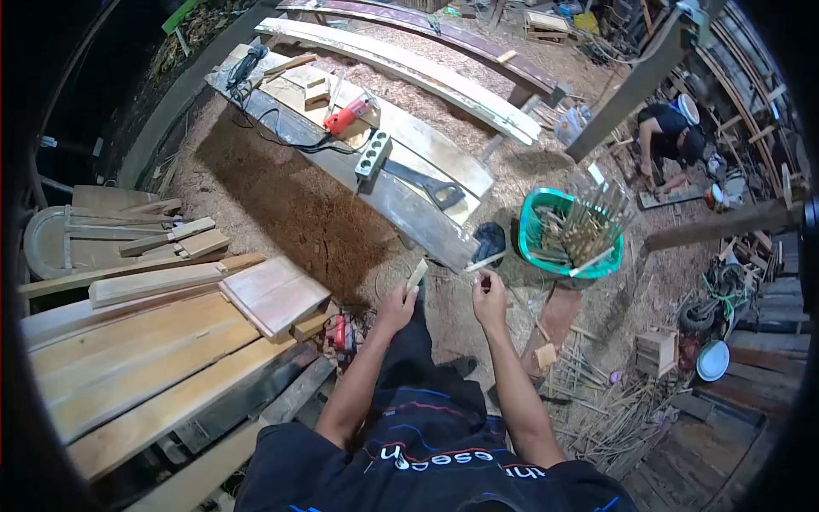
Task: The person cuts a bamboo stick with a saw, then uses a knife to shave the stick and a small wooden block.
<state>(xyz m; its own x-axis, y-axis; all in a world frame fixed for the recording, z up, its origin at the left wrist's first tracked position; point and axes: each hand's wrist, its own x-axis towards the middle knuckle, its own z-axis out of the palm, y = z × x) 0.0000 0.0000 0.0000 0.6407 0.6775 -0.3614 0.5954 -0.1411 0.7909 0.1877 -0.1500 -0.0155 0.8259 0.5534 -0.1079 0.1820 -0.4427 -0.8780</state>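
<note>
Low in the middle of the view, my left hand [397,309] is closed around a short flat piece of wood [417,275], whose pale end points up and away from me. To its right, my right hand [490,305] has its fingers pinched together. A thin pale wood strip [485,262] shows right at those fingertips, lying crosswise. The two hands are apart, in front of my dark trousers. Just beyond them is the near end of a workbench [409,209], and a green basin [593,271] full of wooden sticks stands to the right.
On the bench are a handsaw [426,184], a power strip [373,156] and a red power tool [345,118]. Planks [145,350] and a square board [275,294] lie at left. A person [670,141] crouches at back right near a post [627,90]. Sticks litter the floor.
</note>
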